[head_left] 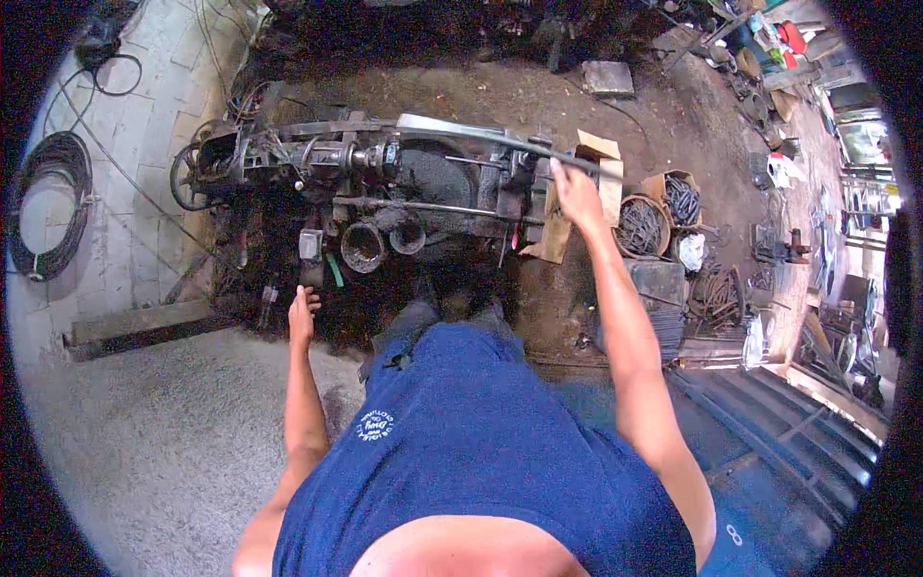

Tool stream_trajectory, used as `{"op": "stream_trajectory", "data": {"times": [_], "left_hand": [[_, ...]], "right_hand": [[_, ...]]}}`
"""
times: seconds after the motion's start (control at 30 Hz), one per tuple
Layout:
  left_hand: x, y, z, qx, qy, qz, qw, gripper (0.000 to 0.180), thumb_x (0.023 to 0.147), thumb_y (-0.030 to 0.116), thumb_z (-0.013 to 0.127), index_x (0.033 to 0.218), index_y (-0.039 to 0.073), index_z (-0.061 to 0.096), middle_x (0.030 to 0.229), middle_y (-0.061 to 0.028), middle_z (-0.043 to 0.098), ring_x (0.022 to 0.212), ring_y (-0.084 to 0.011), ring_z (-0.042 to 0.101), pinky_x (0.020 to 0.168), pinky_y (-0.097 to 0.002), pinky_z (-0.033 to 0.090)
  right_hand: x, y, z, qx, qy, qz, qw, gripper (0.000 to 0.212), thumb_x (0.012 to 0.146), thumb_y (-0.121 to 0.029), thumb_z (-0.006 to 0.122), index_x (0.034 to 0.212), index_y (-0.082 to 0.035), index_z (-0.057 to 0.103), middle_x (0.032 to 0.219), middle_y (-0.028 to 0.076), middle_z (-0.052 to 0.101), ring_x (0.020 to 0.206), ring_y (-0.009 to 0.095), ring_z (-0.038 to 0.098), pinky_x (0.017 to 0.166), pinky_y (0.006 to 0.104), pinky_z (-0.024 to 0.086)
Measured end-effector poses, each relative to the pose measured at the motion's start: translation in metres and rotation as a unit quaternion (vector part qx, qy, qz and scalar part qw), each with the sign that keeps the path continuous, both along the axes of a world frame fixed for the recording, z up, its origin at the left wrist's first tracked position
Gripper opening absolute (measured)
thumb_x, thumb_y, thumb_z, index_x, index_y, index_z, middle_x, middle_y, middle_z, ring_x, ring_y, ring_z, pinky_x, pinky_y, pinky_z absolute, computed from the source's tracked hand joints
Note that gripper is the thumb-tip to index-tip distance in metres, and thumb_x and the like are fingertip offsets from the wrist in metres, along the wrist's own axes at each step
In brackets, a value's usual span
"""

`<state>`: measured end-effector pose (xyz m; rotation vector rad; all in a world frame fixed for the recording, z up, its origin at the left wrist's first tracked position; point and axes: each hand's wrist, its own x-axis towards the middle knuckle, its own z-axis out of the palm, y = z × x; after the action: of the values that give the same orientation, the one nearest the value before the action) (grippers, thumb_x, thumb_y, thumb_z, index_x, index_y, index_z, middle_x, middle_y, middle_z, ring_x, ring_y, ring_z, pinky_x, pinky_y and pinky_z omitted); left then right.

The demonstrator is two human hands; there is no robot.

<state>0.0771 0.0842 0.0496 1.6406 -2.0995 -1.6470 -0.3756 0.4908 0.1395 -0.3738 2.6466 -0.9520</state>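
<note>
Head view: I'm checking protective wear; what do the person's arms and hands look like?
Left hand and right hand wear no gloves; left forearm and right forearm show no sleeve or watch. The dark blue top has a round white print.

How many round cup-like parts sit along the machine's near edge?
2: the larger cup on the left, the smaller cup just right of it; others may be hidden.

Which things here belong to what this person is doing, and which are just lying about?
Seemingly in use:
- dark bar, gripped in the right hand
- machine beneath it

Seemingly uninvolved:
- coiled black cable
- grey block
- white bundle
</note>
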Motion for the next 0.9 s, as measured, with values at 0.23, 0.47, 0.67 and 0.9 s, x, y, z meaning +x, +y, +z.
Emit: {"op": "stream_trajectory", "data": {"times": [0.23, 0.47, 0.67, 0.9], "left_hand": [[-0.05, 0.0, 0.028, 0.016, 0.122, -0.035, 0.992, 0.056, 0.1, 0.049, 0.036, 0.126, 0.002, 0.052, 0.098, -0.0058, 0.064, 0.082, -0.0121, 0.058, 0.066, -0.0275, 0.042], [-0.04, 0.032, 0.035, -0.088, 0.067, -0.093, 0.989, 0.05, 0.101, 0.041, 0.039, 0.124, 0.0, 0.054, 0.098, -0.0099, 0.064, 0.083, -0.0173, 0.061, 0.074, -0.0298, 0.046], [-0.02, 0.054, 0.019, -0.088, 0.034, -0.142, 0.985, 0.053, 0.1, 0.045, 0.038, 0.128, 0.002, 0.052, 0.099, -0.0102, 0.064, 0.083, -0.0166, 0.061, 0.07, -0.0287, 0.045], [-0.001, 0.072, 0.018, -0.08, -0.011, -0.115, 0.99, 0.054, 0.1, 0.045, 0.039, 0.129, 0.003, 0.052, 0.097, -0.008, 0.064, 0.08, -0.0155, 0.06, 0.068, -0.0285, 0.044]], "right_hand": [[-0.005, -0.065, 0.062, 0.115, -0.045, 0.122, 0.985, 0.092, 0.079, -0.072, 0.051, 0.129, 0.005, 0.051, 0.129, 0.029, 0.052, 0.122, 0.041, 0.049, 0.103, 0.0451, 0.039], [0.001, -0.057, 0.017, 0.237, 0.234, 0.265, 0.905, 0.055, 0.089, -0.049, 0.053, 0.131, -0.013, 0.054, 0.134, 0.019, 0.048, 0.134, 0.036, 0.033, 0.11, 0.0572, 0.024], [-0.015, -0.051, -0.018, 0.076, 0.29, 0.208, 0.931, 0.054, 0.089, -0.031, 0.058, 0.138, -0.014, 0.041, 0.124, 0.021, 0.054, 0.119, 0.037, 0.05, 0.099, 0.0567, 0.039], [-0.064, -0.008, -0.007, 0.121, 0.055, 0.279, 0.951, 0.042, 0.085, -0.035, 0.064, 0.115, -0.007, 0.054, 0.099, 0.021, 0.066, 0.096, 0.039, 0.063, 0.079, 0.0484, 0.051]]}}
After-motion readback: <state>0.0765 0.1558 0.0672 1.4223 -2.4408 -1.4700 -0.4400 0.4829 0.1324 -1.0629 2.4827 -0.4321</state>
